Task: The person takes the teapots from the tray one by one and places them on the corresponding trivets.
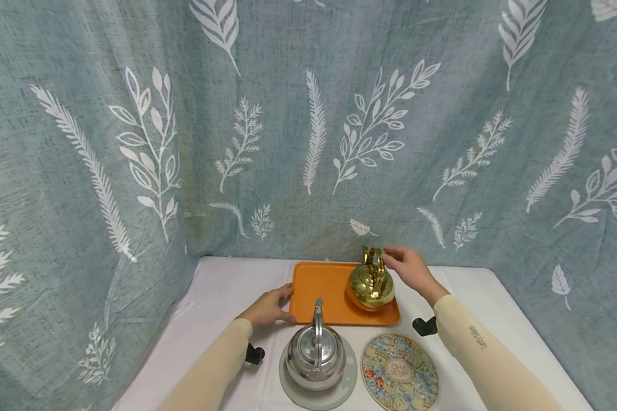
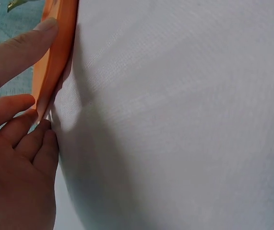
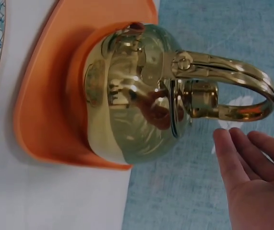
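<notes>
On the right part of the orange tray [image 1: 316, 294] stands a shiny gold kettle [image 1: 370, 285], its arched handle raised. My right hand [image 1: 411, 271] is just right of that handle, fingers extended; in the right wrist view a gap shows between the fingertips [image 3: 221, 135] and the handle [image 3: 244, 112]. My left hand [image 1: 268, 308] touches the tray's left edge near its front corner, thumb and fingers spread apart. From the left wrist, the thumb [image 2: 19, 52] lies against the tray's side wall [image 2: 62, 52], with the other fingers loosely bent beside it.
A silver kettle [image 1: 316, 354] stands on a round grey mat [image 1: 348, 374] in front of the tray, close to my left forearm. Right of it lies a round patterned mat [image 1: 400, 371]. A leaf-patterned curtain [image 1: 288, 142] surrounds the white-covered table [image 1: 226, 285].
</notes>
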`<state>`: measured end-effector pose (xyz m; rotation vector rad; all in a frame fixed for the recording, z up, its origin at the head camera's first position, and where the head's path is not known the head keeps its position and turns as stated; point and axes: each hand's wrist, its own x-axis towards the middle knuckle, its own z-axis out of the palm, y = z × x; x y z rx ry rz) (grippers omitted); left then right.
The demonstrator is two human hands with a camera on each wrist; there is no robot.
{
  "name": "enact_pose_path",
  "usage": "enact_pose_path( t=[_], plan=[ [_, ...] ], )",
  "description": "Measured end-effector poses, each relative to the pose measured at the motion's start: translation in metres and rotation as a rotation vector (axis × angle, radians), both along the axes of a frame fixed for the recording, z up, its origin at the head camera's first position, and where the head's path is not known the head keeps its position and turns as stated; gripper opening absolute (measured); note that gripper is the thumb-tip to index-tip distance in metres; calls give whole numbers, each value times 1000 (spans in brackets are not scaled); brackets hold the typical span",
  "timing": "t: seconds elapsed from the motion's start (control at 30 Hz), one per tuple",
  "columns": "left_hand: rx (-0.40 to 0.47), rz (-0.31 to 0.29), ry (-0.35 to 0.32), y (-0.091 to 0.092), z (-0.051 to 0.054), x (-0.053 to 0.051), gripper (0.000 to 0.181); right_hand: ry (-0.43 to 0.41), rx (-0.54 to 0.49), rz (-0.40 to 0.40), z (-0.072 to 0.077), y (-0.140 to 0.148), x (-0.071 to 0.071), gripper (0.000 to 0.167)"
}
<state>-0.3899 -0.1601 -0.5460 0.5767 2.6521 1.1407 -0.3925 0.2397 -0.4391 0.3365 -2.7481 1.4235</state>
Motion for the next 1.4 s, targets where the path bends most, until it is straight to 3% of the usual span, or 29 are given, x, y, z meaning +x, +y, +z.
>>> enact_pose_path(
  t=[0.27,0.53,0.77,1.4],
  plan=[
    [-8,12,-13,1,-2,1,89,-93,-93,-21,0,-6,-2,53],
    [2,23,-11,1,-5,1,90,-216,-337,-48,2,-11,-2,51],
    [2,18,10,0,-6,0,90,-231,-351,-48,3,-10,-3,54],
    [14,44,-12,0,-2,3,92,-221,-414,0,2,-14,-1,53]
  ],
)
